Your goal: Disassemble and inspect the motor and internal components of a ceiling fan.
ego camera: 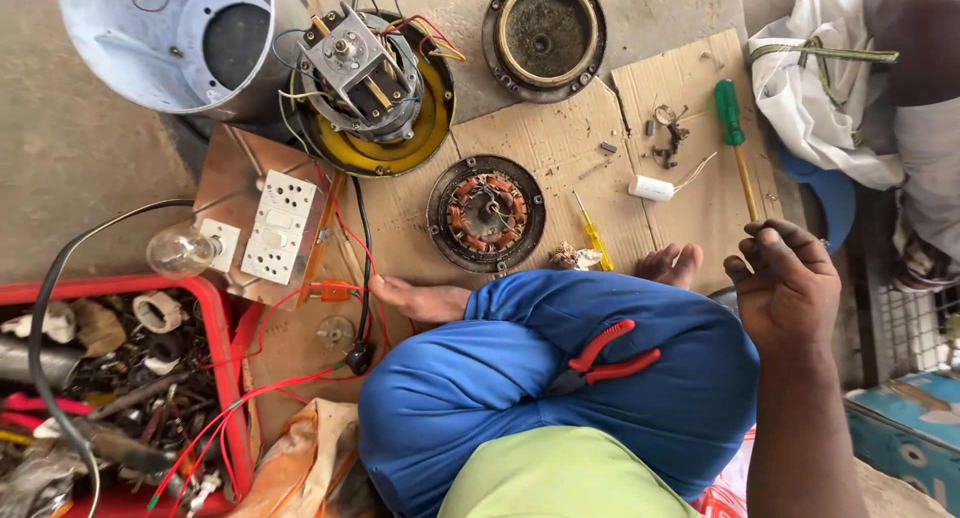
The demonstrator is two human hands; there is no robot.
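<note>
Concrete floor (90, 158) carries flattened sheets of brown cardboard (560, 148), on which a seated person in blue trousers (560, 378) works with legs crossed, bare feet resting on the cardboard's near edge. Right hand (790, 283): raised above the near right corner of the cardboard, fingers loosely curled and grimy, closed on nothing that can be seen. The left hand is out of view. Red-handled pliers (605, 358) lie on the person's lap, untouched. Nearest the right hand, along the right edge of the cardboard, lies a long screwdriver with a green handle and yellow shaft (735, 138); just left of it are a small white cylindrical capacitor with wire leads (652, 188) and a cluster of small dark screws and metal parts (668, 136). At the cardboard's centre sits a round motor stator with copper windings (487, 213), and beside it a small yellow-handled screwdriver (594, 236). Toward the far edge stand a yellow-rimmed motor assembly with coloured wires (370, 83) and a round dark metal cover (545, 33). A wooden board with white sockets and a clear bulb (262, 223) lies at the left edge; a red plastic crate of scrap parts (110, 388) occupies the near left corner of the floor.
</note>
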